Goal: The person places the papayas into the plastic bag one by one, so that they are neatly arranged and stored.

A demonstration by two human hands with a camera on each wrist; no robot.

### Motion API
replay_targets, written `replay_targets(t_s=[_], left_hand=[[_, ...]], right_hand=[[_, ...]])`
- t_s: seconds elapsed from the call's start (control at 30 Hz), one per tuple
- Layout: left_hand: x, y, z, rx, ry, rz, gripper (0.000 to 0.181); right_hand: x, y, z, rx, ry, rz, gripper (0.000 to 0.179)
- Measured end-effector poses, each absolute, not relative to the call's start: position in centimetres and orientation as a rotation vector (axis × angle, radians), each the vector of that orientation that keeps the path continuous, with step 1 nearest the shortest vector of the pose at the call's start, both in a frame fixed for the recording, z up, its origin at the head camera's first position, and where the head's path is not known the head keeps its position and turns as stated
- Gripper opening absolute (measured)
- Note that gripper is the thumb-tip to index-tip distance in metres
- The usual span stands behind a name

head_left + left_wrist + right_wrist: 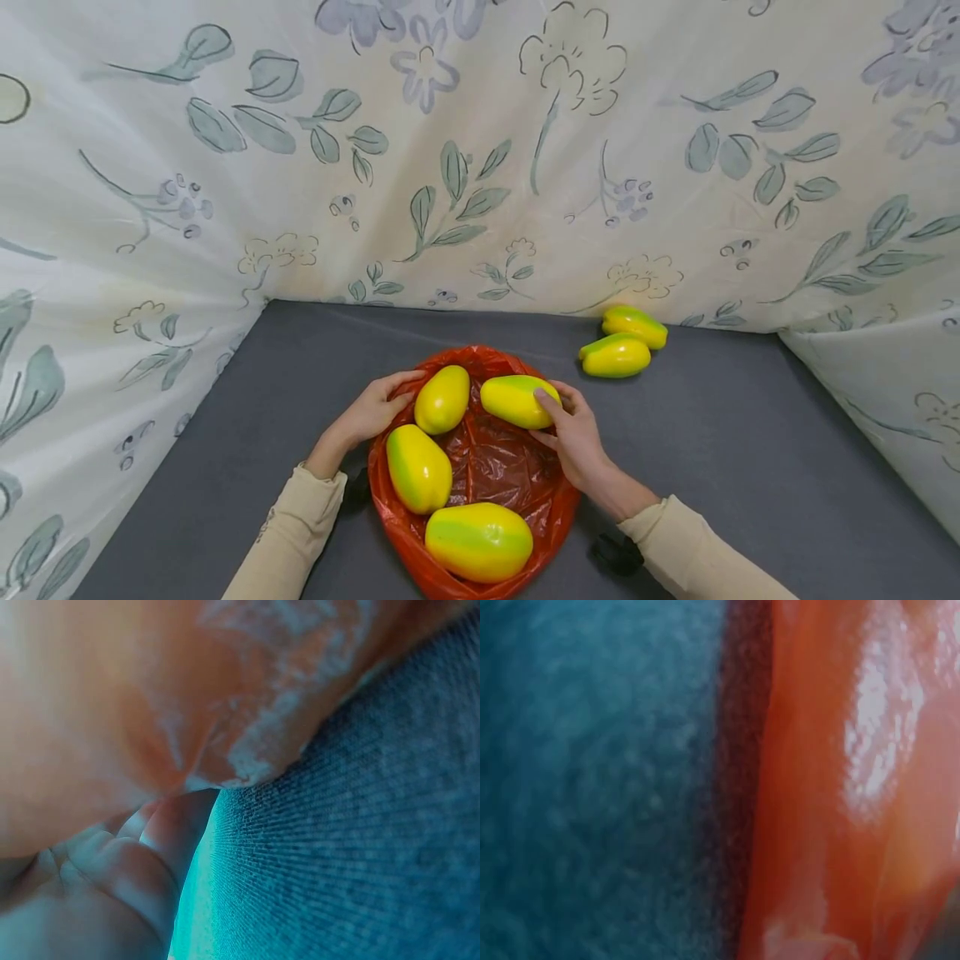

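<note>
A red plastic bag [498,471] lies spread wide on the dark grey surface, its rim rolled outward. Inside along the rim are yellow-green papayas: one at the upper left [442,400], one at the left [418,468] and a large one at the front [480,542]. My right hand [577,437] grips a further papaya [517,401] at the bag's upper right, thumb on top. At the upper left rim, my left hand [378,408] holds the bag's edge. The left wrist view shows part of the left palm [97,892] under the red plastic [150,697].
Two more papayas lie close together on the surface at the back right, a nearer one [615,357] and a farther one [634,326]. Floral cloth [480,167] hangs behind and at both sides. Grey cloth [720,467] covers the tabletop.
</note>
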State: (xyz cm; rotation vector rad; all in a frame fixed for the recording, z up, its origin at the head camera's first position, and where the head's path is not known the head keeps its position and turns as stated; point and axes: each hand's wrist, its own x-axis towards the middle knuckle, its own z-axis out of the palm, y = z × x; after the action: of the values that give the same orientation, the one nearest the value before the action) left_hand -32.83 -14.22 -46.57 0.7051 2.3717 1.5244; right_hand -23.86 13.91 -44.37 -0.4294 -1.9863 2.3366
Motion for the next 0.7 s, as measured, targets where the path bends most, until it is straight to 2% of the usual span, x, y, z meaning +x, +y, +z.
replay_targets(t_s=[0.7], left_hand=[[-32.9, -14.3, -46.2, 0.691, 2.38, 1.502, 0.041]], right_hand=[[-23.1, 13.4, -44.2, -0.498, -2.0, 2.376, 0.05]])
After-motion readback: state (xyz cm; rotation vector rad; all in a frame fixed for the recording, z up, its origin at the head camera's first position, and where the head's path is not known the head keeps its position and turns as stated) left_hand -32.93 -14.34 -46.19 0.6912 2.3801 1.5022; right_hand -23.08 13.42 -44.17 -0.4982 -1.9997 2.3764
